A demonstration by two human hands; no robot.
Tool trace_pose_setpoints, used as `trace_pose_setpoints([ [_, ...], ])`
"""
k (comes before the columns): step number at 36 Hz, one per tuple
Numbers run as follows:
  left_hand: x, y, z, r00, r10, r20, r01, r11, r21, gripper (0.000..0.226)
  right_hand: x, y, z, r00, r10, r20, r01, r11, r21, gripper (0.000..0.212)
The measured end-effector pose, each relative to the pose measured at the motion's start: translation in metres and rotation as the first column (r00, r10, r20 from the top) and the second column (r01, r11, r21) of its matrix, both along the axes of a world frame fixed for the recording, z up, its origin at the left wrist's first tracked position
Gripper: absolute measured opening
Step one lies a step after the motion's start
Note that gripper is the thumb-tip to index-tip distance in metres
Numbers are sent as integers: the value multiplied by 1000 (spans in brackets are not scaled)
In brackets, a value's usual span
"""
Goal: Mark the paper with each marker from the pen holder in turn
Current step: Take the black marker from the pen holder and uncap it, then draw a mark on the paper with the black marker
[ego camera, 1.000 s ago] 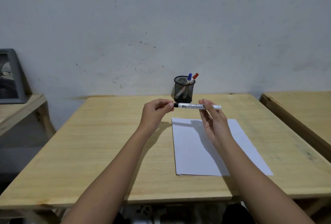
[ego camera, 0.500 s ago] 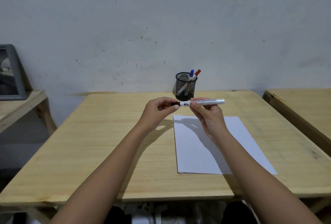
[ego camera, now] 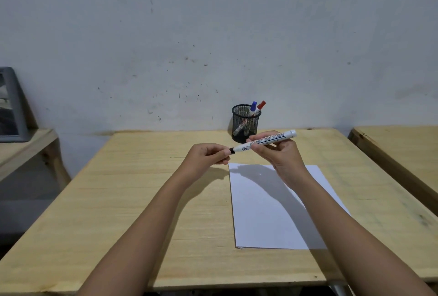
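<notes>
White black-capped board marker [ego camera: 265, 143] gripped by right hand [ego camera: 278, 153]; cap pinched by left hand [ego camera: 208, 157]. White paper sheet [ego camera: 272, 212] unmarked. Blue and red markers [ego camera: 257, 106] waiting in black mesh pen holder [ego camera: 245, 125].

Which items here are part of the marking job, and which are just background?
In the job:
- black marker, barrel in right hand, cap end pinched by left hand
- paper, no marks visible
- pen holder with blue marker and red marker

Just lying about:
- grey frame on the left side table
- second table at right
</notes>
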State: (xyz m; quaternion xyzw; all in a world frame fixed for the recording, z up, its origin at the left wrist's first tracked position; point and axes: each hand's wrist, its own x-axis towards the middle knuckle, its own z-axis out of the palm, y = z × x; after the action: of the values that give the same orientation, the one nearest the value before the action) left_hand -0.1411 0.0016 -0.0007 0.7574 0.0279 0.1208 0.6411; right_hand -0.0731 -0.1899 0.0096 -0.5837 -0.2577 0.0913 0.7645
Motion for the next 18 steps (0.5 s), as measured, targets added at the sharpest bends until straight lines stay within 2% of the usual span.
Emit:
trace_pose_setpoints([
  [4,-1,22,-5,995,37,-93,-41,998,-39,10,15,-9,5,996,-22,-87,37,985,171,13],
  [7,1,35,-11,977,120,-177,-106,991,86,7,23,-16,7,991,-54,-123,80,973,215,19],
  [10,7,37,-17,946,259,-196,-178,918,355,6,27,-13,1,988,-95,-122,113,982,152,11],
  [12,11,33,-19,933,308,-187,-191,862,470,6,26,-7,-6,984,-131,-120,142,986,87,11],
  [15,18,28,-21,922,327,-207,-146,790,596,10,25,0,-16,980,-163,-110,164,986,1,7],
  [18,22,26,-22,914,320,-251,-87,756,649,13,25,4,-22,978,-191,-90,182,979,-93,5],
])
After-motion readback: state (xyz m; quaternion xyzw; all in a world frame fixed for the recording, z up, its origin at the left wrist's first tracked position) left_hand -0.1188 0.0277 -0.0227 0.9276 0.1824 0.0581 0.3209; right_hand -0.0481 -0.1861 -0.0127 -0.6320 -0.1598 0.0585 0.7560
